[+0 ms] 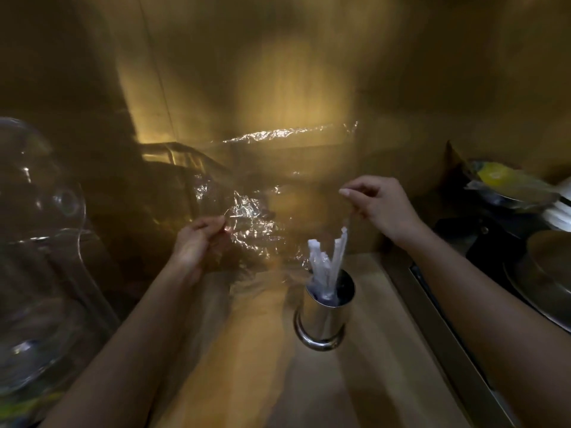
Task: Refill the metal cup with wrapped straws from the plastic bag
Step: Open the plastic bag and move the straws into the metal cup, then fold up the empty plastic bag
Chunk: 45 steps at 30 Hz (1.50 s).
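Note:
A shiny metal cup (323, 316) stands on the wooden counter, right of centre, with several white wrapped straws (324, 267) sticking up out of it. My right hand (380, 205) hovers above and right of the cup, fingers pinched on the top end of one straw that leans out of the cup. A crinkled clear plastic bag (247, 223) lies behind and left of the cup. My left hand (197, 239) pinches the bag's left edge. What the bag holds is lost in the dim, blurred picture.
A large clear glass dome (37, 242) fills the left side. At the right are a dark appliance (482, 239), a round metal pan (550, 273) and a tray with a yellow packet (497, 174). A brown wall stands close behind.

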Tool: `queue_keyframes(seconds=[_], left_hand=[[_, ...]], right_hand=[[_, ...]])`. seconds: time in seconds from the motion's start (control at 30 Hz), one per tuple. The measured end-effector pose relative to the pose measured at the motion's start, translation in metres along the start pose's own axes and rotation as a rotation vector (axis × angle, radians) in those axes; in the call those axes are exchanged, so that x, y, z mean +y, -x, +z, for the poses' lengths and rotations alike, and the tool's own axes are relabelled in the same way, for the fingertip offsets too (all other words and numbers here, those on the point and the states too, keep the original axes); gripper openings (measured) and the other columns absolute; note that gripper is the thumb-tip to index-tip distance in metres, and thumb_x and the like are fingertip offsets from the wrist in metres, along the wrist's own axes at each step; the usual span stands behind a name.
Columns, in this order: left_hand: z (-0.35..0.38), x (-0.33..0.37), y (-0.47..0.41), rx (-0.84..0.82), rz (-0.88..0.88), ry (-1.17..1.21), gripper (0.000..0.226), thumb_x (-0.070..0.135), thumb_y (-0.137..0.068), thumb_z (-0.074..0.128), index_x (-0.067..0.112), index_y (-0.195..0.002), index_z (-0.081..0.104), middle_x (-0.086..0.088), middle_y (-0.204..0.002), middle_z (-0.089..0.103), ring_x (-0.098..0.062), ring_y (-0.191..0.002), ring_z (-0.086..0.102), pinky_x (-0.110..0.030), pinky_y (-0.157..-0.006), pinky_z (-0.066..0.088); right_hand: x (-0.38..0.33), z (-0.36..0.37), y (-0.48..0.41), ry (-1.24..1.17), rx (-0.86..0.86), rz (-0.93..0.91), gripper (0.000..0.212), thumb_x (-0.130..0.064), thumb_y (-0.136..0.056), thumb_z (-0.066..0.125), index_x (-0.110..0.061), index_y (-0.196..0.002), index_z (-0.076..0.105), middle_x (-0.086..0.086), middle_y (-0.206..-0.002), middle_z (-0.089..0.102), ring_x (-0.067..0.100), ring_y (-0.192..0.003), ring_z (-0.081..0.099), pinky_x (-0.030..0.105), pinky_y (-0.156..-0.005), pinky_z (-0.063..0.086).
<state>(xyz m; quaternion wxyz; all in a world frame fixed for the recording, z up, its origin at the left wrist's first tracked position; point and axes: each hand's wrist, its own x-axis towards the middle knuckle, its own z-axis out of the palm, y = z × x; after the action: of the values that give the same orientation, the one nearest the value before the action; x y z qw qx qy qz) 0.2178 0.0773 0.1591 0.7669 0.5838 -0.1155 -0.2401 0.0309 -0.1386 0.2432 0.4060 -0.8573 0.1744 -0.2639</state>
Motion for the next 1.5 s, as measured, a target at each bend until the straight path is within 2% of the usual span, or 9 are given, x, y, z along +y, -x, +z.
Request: queue_keyframes(seconds=[0.2, 0.43, 0.63, 0.77, 0.9, 1.0, 1.2, 1.33, 1.5], left_hand=[[-0.016, -0.012, 0.004, 0.02, 0.008, -0.05, 0.012, 0.014, -0.09, 0.055, 0.005, -0.082, 0.058, 0.007, -0.042, 0.055, -0.003, -0.034, 0.045, -0.017, -0.038, 0.037], [-0.017, -0.023, 0.013, -0.089, -0.101, -0.015, 0.016, 0.009, -0.08, 0.065, 0.008, -0.095, 0.067, -0.009, -0.084, 0.073, -0.018, -0.07, 0.071, -0.025, -0.064, 0.059], [0.004, -0.015, 0.02, -0.058, -0.053, -0.039, 0.008, 0.004, -0.082, 0.063, 0.011, -0.079, 0.066, -0.012, -0.082, 0.065, -0.021, -0.072, 0.059, -0.031, -0.072, 0.049], [0.034, -0.008, 0.028, -0.124, -0.018, -0.042, 0.017, 0.006, -0.083, 0.062, 0.016, -0.07, 0.065, 0.002, -0.06, 0.071, -0.01, -0.053, 0.063, -0.022, -0.054, 0.053], [0.058, -0.008, 0.036, -0.18, 0.014, -0.084, 0.016, 0.009, -0.083, 0.064, 0.018, -0.07, 0.061, 0.001, -0.061, 0.07, -0.009, -0.052, 0.06, -0.02, -0.048, 0.05], [0.057, -0.004, 0.033, -0.113, 0.059, -0.108, 0.018, 0.007, -0.082, 0.065, 0.018, -0.069, 0.061, 0.0, -0.064, 0.068, -0.013, -0.059, 0.061, -0.026, -0.058, 0.05], [0.043, 0.014, 0.026, -0.033, 0.216, -0.158, 0.016, 0.001, -0.083, 0.062, 0.013, -0.072, 0.063, 0.009, -0.053, 0.07, 0.001, -0.05, 0.063, -0.011, -0.049, 0.049], [0.04, 0.023, 0.024, -0.028, 0.306, -0.185, 0.005, 0.009, -0.083, 0.065, 0.011, -0.079, 0.067, 0.006, -0.06, 0.072, -0.003, -0.058, 0.065, -0.014, -0.059, 0.053], [0.042, 0.035, 0.023, -0.033, 0.409, -0.171, 0.008, 0.014, -0.082, 0.067, 0.021, -0.079, 0.07, 0.003, -0.07, 0.075, -0.011, -0.072, 0.07, -0.022, -0.069, 0.058]], right_hand=[[0.006, 0.013, -0.006, -0.018, -0.084, 0.015, 0.014, -0.023, -0.085, 0.061, -0.014, -0.094, 0.067, 0.002, -0.089, 0.066, 0.01, -0.074, 0.058, 0.008, -0.056, 0.045], [0.026, 0.01, -0.001, -0.047, -0.109, 0.086, 0.013, -0.017, -0.081, 0.066, -0.006, -0.089, 0.067, 0.013, -0.082, 0.064, 0.009, -0.062, 0.053, 0.007, -0.049, 0.041], [0.032, -0.007, -0.003, -0.04, -0.028, 0.043, 0.009, -0.014, -0.08, 0.066, -0.018, -0.072, 0.066, -0.003, -0.064, 0.061, -0.007, -0.05, 0.053, 0.009, -0.052, 0.041], [0.04, -0.032, -0.002, -0.098, 0.079, 0.045, 0.004, -0.012, -0.079, 0.067, -0.009, -0.076, 0.067, 0.001, -0.06, 0.058, -0.004, -0.045, 0.051, 0.008, -0.047, 0.04], [0.052, -0.048, 0.008, -0.149, 0.155, 0.104, 0.012, -0.013, -0.08, 0.065, -0.002, -0.085, 0.066, 0.005, -0.064, 0.059, -0.003, -0.045, 0.052, 0.014, -0.048, 0.042], [0.053, -0.046, 0.015, -0.171, 0.147, 0.114, 0.009, -0.011, -0.079, 0.066, -0.004, -0.083, 0.066, 0.001, -0.06, 0.06, -0.001, -0.046, 0.053, 0.014, -0.046, 0.041], [0.048, -0.036, 0.024, -0.136, 0.085, 0.079, 0.01, -0.012, -0.079, 0.066, -0.004, -0.086, 0.067, 0.004, -0.076, 0.064, -0.005, -0.059, 0.057, 0.01, -0.054, 0.045], [0.043, -0.039, 0.023, -0.187, 0.18, 0.055, 0.01, -0.016, -0.08, 0.066, -0.007, -0.084, 0.066, 0.007, -0.084, 0.066, 0.013, -0.08, 0.06, 0.026, -0.074, 0.048], [0.036, -0.042, 0.018, -0.293, 0.266, 0.004, 0.005, -0.017, -0.079, 0.066, -0.013, -0.081, 0.064, 0.001, -0.079, 0.065, 0.006, -0.074, 0.061, 0.018, -0.07, 0.051]])
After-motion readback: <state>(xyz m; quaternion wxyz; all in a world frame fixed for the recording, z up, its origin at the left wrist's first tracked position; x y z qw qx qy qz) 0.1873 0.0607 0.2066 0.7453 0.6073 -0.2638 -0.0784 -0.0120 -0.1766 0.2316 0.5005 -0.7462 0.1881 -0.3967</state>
